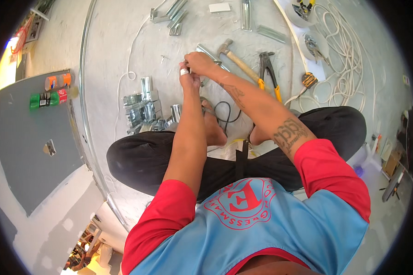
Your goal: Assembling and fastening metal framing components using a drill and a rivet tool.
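Note:
My left hand [189, 81] and my right hand [200, 63] meet in front of me, fingertips drawn together in a pinch. White tape wraps one finger of the left hand. Whatever lies between the fingers is hidden or too small to make out. Just beyond the right hand is a shiny metal channel piece [208, 51], partly covered by the hand and forearm. A hammer [243, 64] with a wooden handle lies to the right, its head pointing away. Beside it rests a black plier-like tool [266, 68] with yellow handle ends.
Cut metal channel pieces [142, 112] are stacked near my left knee; more [175, 16] lie farther off. To the right are a tape measure [309, 80], coiled white cord [346, 59] and bowls holding tools [313, 46]. Bottles [48, 98] lie at the left.

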The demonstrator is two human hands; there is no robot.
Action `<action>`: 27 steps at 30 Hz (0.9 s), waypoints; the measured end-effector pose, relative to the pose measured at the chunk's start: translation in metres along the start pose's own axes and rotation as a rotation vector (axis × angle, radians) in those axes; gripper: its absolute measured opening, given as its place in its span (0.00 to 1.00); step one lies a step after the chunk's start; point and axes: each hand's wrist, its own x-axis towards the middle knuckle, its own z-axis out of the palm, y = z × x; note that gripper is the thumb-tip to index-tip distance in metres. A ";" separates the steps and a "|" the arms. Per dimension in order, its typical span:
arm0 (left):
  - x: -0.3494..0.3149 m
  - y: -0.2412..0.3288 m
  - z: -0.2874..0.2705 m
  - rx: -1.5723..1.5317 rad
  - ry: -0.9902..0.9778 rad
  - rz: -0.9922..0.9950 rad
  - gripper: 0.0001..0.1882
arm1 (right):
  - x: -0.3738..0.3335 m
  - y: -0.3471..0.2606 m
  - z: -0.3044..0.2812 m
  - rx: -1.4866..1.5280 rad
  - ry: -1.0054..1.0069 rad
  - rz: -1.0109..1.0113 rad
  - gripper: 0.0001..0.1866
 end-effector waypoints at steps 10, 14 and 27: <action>0.019 0.014 -0.027 0.200 0.080 -0.086 0.25 | 0.014 0.021 -0.021 0.107 -0.207 -0.183 0.12; 0.010 0.002 0.002 0.463 0.326 -0.243 0.36 | -0.001 0.065 -0.038 0.220 -0.140 -0.012 0.12; -0.030 -0.013 0.052 1.976 -0.341 -0.115 0.14 | -0.049 0.117 -0.088 0.736 0.036 0.326 0.11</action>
